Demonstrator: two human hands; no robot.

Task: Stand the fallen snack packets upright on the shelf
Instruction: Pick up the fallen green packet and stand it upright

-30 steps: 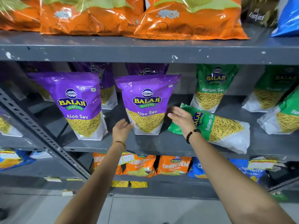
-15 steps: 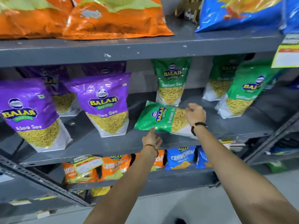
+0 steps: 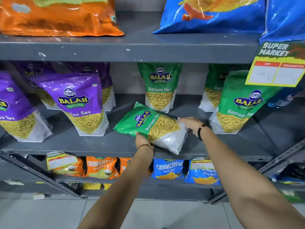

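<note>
Both hands now grip the fallen green packet on the middle grey shelf.

Half a second ago the left hand only pointed below it and the right hand rested on top; now left fingers close under its near edge and right fingers curl round its white bottom end, the packet lying tilted. The grey steel rack stands on pale floor tiles. Upright green packets stand behind and right, purple packets left. A yellow price tag hangs over the right-hand packets.
</note>
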